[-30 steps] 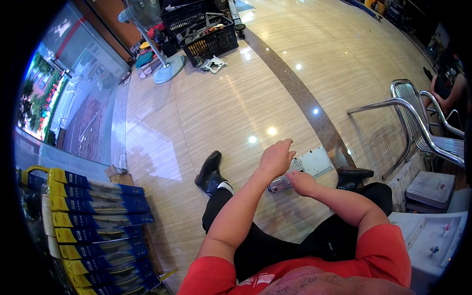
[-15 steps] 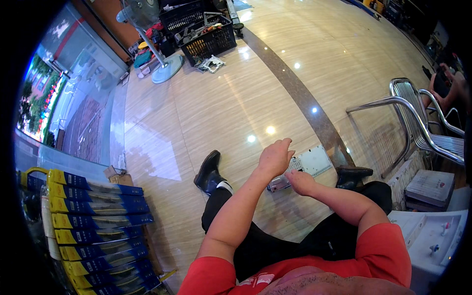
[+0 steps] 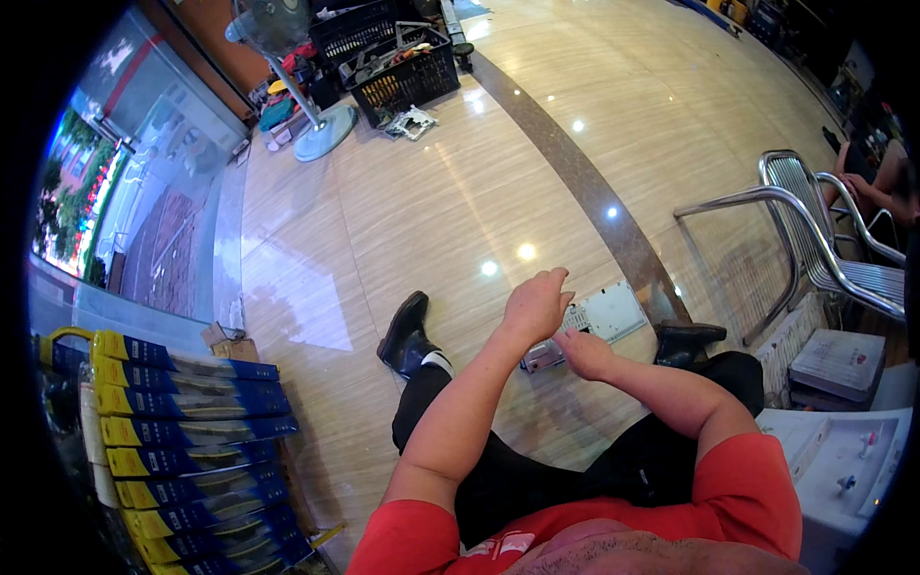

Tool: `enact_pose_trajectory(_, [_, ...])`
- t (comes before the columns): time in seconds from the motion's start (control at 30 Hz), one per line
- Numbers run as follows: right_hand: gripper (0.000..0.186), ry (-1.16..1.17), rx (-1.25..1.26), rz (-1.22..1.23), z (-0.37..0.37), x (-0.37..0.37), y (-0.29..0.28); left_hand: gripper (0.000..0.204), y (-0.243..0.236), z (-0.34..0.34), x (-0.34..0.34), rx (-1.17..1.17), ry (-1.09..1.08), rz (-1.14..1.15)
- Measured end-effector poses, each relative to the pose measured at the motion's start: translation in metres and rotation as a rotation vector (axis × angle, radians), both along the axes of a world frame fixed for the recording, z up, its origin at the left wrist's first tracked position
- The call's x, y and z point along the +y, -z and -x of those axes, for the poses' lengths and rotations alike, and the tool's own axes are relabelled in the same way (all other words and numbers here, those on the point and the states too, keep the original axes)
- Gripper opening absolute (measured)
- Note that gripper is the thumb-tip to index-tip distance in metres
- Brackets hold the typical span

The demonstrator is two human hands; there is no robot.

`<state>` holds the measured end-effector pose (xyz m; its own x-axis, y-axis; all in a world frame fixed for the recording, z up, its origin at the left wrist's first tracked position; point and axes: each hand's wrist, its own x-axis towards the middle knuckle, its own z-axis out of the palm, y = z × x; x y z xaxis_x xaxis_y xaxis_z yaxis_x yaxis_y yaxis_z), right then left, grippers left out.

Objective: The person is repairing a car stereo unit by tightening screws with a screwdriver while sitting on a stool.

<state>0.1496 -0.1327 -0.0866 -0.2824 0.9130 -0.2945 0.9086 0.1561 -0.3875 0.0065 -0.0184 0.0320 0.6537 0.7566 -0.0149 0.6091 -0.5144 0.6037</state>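
A flat white metal panel-like unit [image 3: 616,314] lies on the floor between my boots. Its near end, a silver box-like part [image 3: 544,356], shows below my hands. My left hand [image 3: 537,305] is over the middle of the unit, back upward, its fingers bent together toward the right. Close beside it, my right hand [image 3: 586,355] is closed, with the thumb side turned to the left hand. Both hands cover part of the unit. Whatever the fingertips hold is hidden behind the hands.
Black boots [image 3: 410,335] flank the unit. Stacked blue-and-yellow packages [image 3: 192,431] stand at left. A metal chair [image 3: 805,225], boxes [image 3: 837,367] and a white basin-like piece [image 3: 843,460] are at right. Farther off are a fan [image 3: 326,134] and a black crate [image 3: 407,81]; another person [image 3: 877,187] sits far right.
My hands and the unit hold almost the same place. At far right, the other person's hands and arms have shifted.
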Motion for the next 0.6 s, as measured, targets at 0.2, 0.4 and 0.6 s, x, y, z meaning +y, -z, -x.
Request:
enact_pose_trajectory(0.2, [0.048,-0.002,-0.032,0.035,-0.0020,0.0034,0.0038,0.035,0.0010,-0.0003,-0.0003,-0.011,-0.004,-0.004])
enact_pose_trajectory(0.4, [0.051,-0.034,-0.008,-0.015,-0.0020,-0.0003,0.0049,0.035,0.0017,-0.0014,0.0002,-0.013,0.001,-0.001])
enact_pose_trajectory(0.6, [0.054,-0.001,-0.051,0.032,-0.0009,0.0038,0.0064,0.035,-0.0015,0.0003,-0.0008,-0.003,-0.003,0.005])
